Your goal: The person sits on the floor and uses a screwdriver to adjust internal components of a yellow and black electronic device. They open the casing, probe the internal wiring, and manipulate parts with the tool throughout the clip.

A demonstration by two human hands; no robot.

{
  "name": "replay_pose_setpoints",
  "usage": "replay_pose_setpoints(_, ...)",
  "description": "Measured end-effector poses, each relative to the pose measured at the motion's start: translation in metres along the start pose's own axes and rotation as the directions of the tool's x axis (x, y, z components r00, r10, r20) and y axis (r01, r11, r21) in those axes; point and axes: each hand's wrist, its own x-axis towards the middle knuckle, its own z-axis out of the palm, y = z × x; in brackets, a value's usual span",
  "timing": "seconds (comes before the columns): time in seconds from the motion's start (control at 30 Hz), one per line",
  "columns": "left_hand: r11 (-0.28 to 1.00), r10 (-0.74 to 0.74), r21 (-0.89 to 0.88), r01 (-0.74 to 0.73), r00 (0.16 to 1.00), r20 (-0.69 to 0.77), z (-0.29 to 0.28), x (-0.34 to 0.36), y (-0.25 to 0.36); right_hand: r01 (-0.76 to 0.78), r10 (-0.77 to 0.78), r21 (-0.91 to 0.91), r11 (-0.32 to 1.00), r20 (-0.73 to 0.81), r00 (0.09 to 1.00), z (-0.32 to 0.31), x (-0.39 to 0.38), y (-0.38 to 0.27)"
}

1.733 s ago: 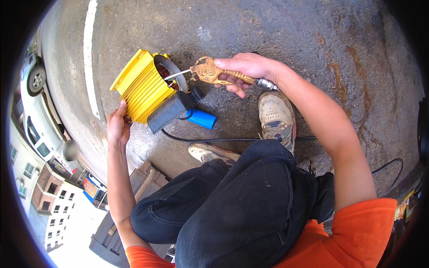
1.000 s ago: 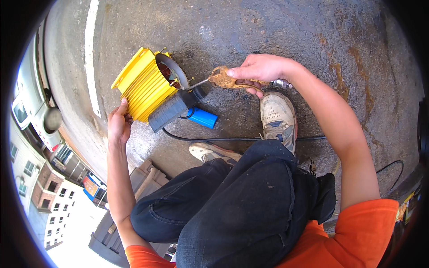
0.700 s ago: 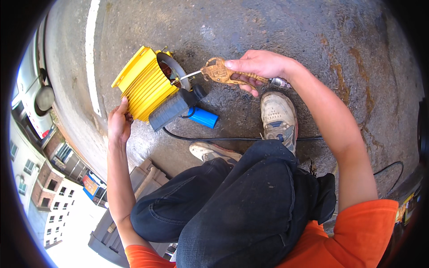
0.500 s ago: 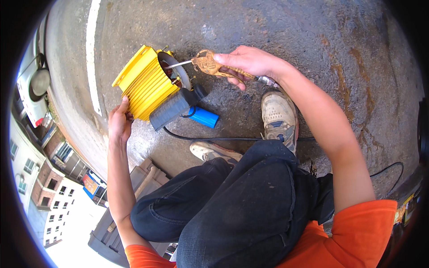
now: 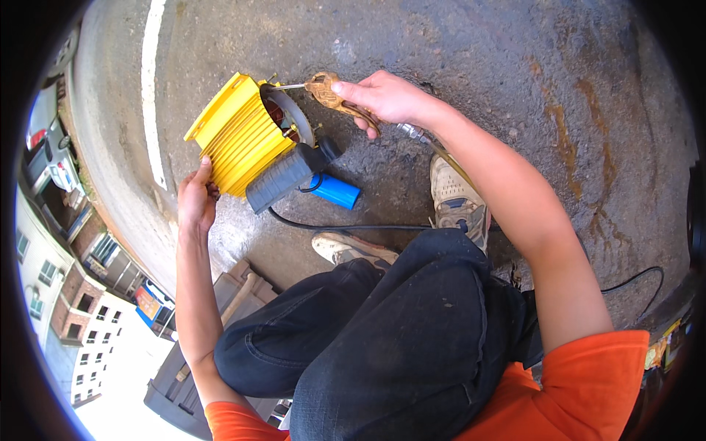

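A yellow finned electric motor [image 5: 246,143] lies on the ground with its round end open, showing a dark inside with reddish-brown parts. My left hand [image 5: 197,195] grips its lower left edge, thumb on the fins. My right hand [image 5: 379,99] is closed round a worn, brown-yellow air blow gun [image 5: 321,90]. The gun's thin metal nozzle [image 5: 290,87] points left at the upper rim of the motor's open end. A hose with a silver coupling [image 5: 409,131] runs from its handle. On the motor's near side are a grey-black box [image 5: 283,178] and a blue cylinder [image 5: 336,191].
A black cable [image 5: 353,227] crosses the ground from the motor towards my shoes [image 5: 456,195]. A grey case [image 5: 228,301] lies beside my left knee. The pavement [image 5: 441,44] is stained and wet, with a white line [image 5: 151,88]. Cars and buildings stand far left.
My right hand has moved the blow gun up and left, so its nozzle has shifted from the middle of the motor's opening to the upper rim. The left hand and motor stay put.
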Motion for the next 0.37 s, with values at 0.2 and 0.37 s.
replay_pose_setpoints(0.2, 1.000, 0.006, 0.011, -0.006, 1.000, 0.002, 0.004, -0.004, 0.003, -0.048, 0.050, -0.217, 0.975, 0.006, 0.999, 0.004, 0.006, 0.007)
replay_pose_setpoints(0.37, 1.000, -0.001, 0.010, 0.001, 1.000, -0.012, 0.005, -0.004, 0.003, -0.113, 0.125, -0.335, 0.935, 0.014, 0.992, 0.002, -0.002, 0.013)
